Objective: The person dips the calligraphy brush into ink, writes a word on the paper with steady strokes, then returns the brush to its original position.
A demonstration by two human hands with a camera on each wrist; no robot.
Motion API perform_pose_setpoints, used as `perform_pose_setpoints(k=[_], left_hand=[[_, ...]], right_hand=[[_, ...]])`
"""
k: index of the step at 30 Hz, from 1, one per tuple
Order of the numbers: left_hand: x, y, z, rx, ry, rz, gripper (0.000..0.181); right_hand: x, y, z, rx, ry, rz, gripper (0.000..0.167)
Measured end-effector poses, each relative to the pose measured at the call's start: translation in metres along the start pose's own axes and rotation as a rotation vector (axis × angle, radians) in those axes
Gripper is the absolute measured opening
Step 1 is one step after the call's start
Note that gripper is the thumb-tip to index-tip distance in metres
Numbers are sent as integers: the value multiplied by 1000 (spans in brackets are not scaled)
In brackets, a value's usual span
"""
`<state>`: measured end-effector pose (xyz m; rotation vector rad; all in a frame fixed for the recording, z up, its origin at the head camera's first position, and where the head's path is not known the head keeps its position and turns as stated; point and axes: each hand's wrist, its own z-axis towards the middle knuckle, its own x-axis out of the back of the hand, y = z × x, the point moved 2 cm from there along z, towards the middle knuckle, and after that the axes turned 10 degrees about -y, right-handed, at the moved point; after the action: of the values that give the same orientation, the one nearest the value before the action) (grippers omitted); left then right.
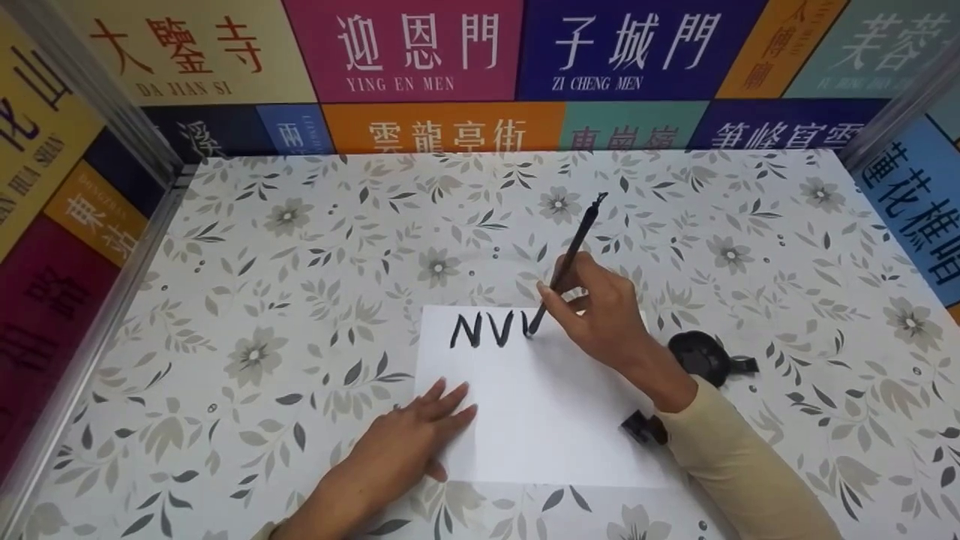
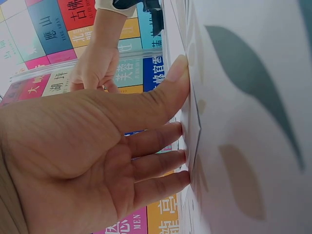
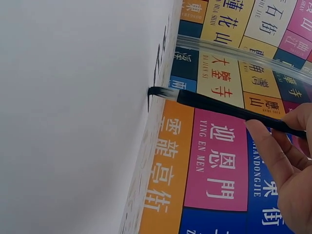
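Note:
A black writing brush (image 1: 576,251) slants up from the paper, pinched between the thumb and fingers of my right hand (image 1: 604,319). Its dark bristle tip (image 3: 158,91) touches the sheet in the right wrist view. On the white paper (image 1: 540,420), black strokes read N, V and part of another letter along the upper edge. My left hand (image 1: 409,442) rests with spread fingers on the paper's left edge; in the left wrist view the thumb and fingertips (image 2: 178,68) press the sheet against the table.
A round black dish (image 1: 699,358) with a handle stands right of the paper, partly behind my right wrist. A small black object (image 1: 643,427) lies on the paper's right side by the sleeve. The floral tabletop (image 1: 360,247) is bordered by colourful panels (image 1: 420,52) with Chinese characters.

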<state>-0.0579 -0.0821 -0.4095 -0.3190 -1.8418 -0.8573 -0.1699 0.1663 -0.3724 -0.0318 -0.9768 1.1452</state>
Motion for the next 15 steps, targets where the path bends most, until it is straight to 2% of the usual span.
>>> perform_pose_setpoints(k=[15], left_hand=[[0,0,1,9,-2,15,77]], right_hand=[[1,0,-2,-4,-22,26,19]])
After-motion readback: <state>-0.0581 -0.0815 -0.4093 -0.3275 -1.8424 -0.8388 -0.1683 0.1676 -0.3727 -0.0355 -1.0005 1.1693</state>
